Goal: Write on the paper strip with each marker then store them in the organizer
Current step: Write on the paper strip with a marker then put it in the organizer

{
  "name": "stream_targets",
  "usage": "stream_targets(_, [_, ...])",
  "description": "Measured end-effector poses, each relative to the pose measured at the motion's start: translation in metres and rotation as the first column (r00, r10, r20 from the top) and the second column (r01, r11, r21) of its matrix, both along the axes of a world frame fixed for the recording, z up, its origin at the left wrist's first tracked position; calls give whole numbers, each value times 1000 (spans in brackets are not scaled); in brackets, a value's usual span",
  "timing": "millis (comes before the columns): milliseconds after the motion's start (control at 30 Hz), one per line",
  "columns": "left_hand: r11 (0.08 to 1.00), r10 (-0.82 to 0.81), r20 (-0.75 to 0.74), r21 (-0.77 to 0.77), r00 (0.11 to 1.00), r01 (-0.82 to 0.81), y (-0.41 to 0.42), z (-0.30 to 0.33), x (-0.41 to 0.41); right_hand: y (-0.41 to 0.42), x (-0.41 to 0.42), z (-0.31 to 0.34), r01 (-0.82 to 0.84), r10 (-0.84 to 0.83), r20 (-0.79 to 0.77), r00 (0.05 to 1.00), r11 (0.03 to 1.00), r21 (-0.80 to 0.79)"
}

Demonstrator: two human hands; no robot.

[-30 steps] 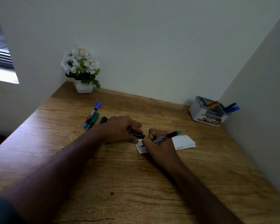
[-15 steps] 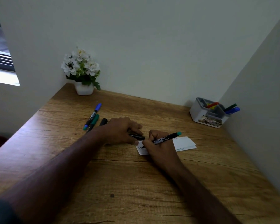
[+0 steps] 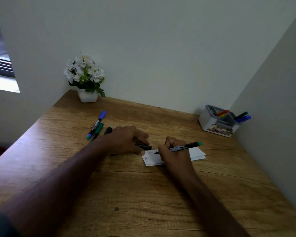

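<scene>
Little readable text: two handwritten letters on the paper.

The paper strip (image 3: 152, 159) carries the handwritten letters "AG" just left of the right hand (image 3: 175, 155), below the tip of the marker (image 3: 181, 147) in its grip; a faint line of writing along the strip's top edge, between the two hands, is too small to read. White print runs along that marker's black barrel just beyond the grip, and along the barrel of the blue-capped marker (image 3: 97, 123) left of the left hand (image 3: 126, 140), both illegible. The organizer (image 3: 210, 121), far to the right, bears a front label too blurred to read.
</scene>
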State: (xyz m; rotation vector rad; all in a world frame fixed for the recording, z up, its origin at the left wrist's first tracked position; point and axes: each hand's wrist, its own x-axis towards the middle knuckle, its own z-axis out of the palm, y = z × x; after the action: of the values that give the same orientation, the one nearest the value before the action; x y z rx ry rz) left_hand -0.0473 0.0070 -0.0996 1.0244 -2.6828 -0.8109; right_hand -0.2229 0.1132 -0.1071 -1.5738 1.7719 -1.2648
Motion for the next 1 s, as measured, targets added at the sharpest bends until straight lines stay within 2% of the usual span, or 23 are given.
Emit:
stream_targets(167, [1000, 14, -14, 16, 1000, -14, -2, -2, -1, -1, 3, -6, -53, 57, -76, 995, 997, 55])
stream_targets(433, [1000, 18, -28, 22, 999, -17, 0, -1, -1, -3, 3, -7, -49, 55, -128, 990, 998, 47])
stream_targets(1000, [1000, 15, -4, 1, 1000, -15, 3, 3, -1, -2, 3, -7, -34, 39, -140, 989, 999, 42])
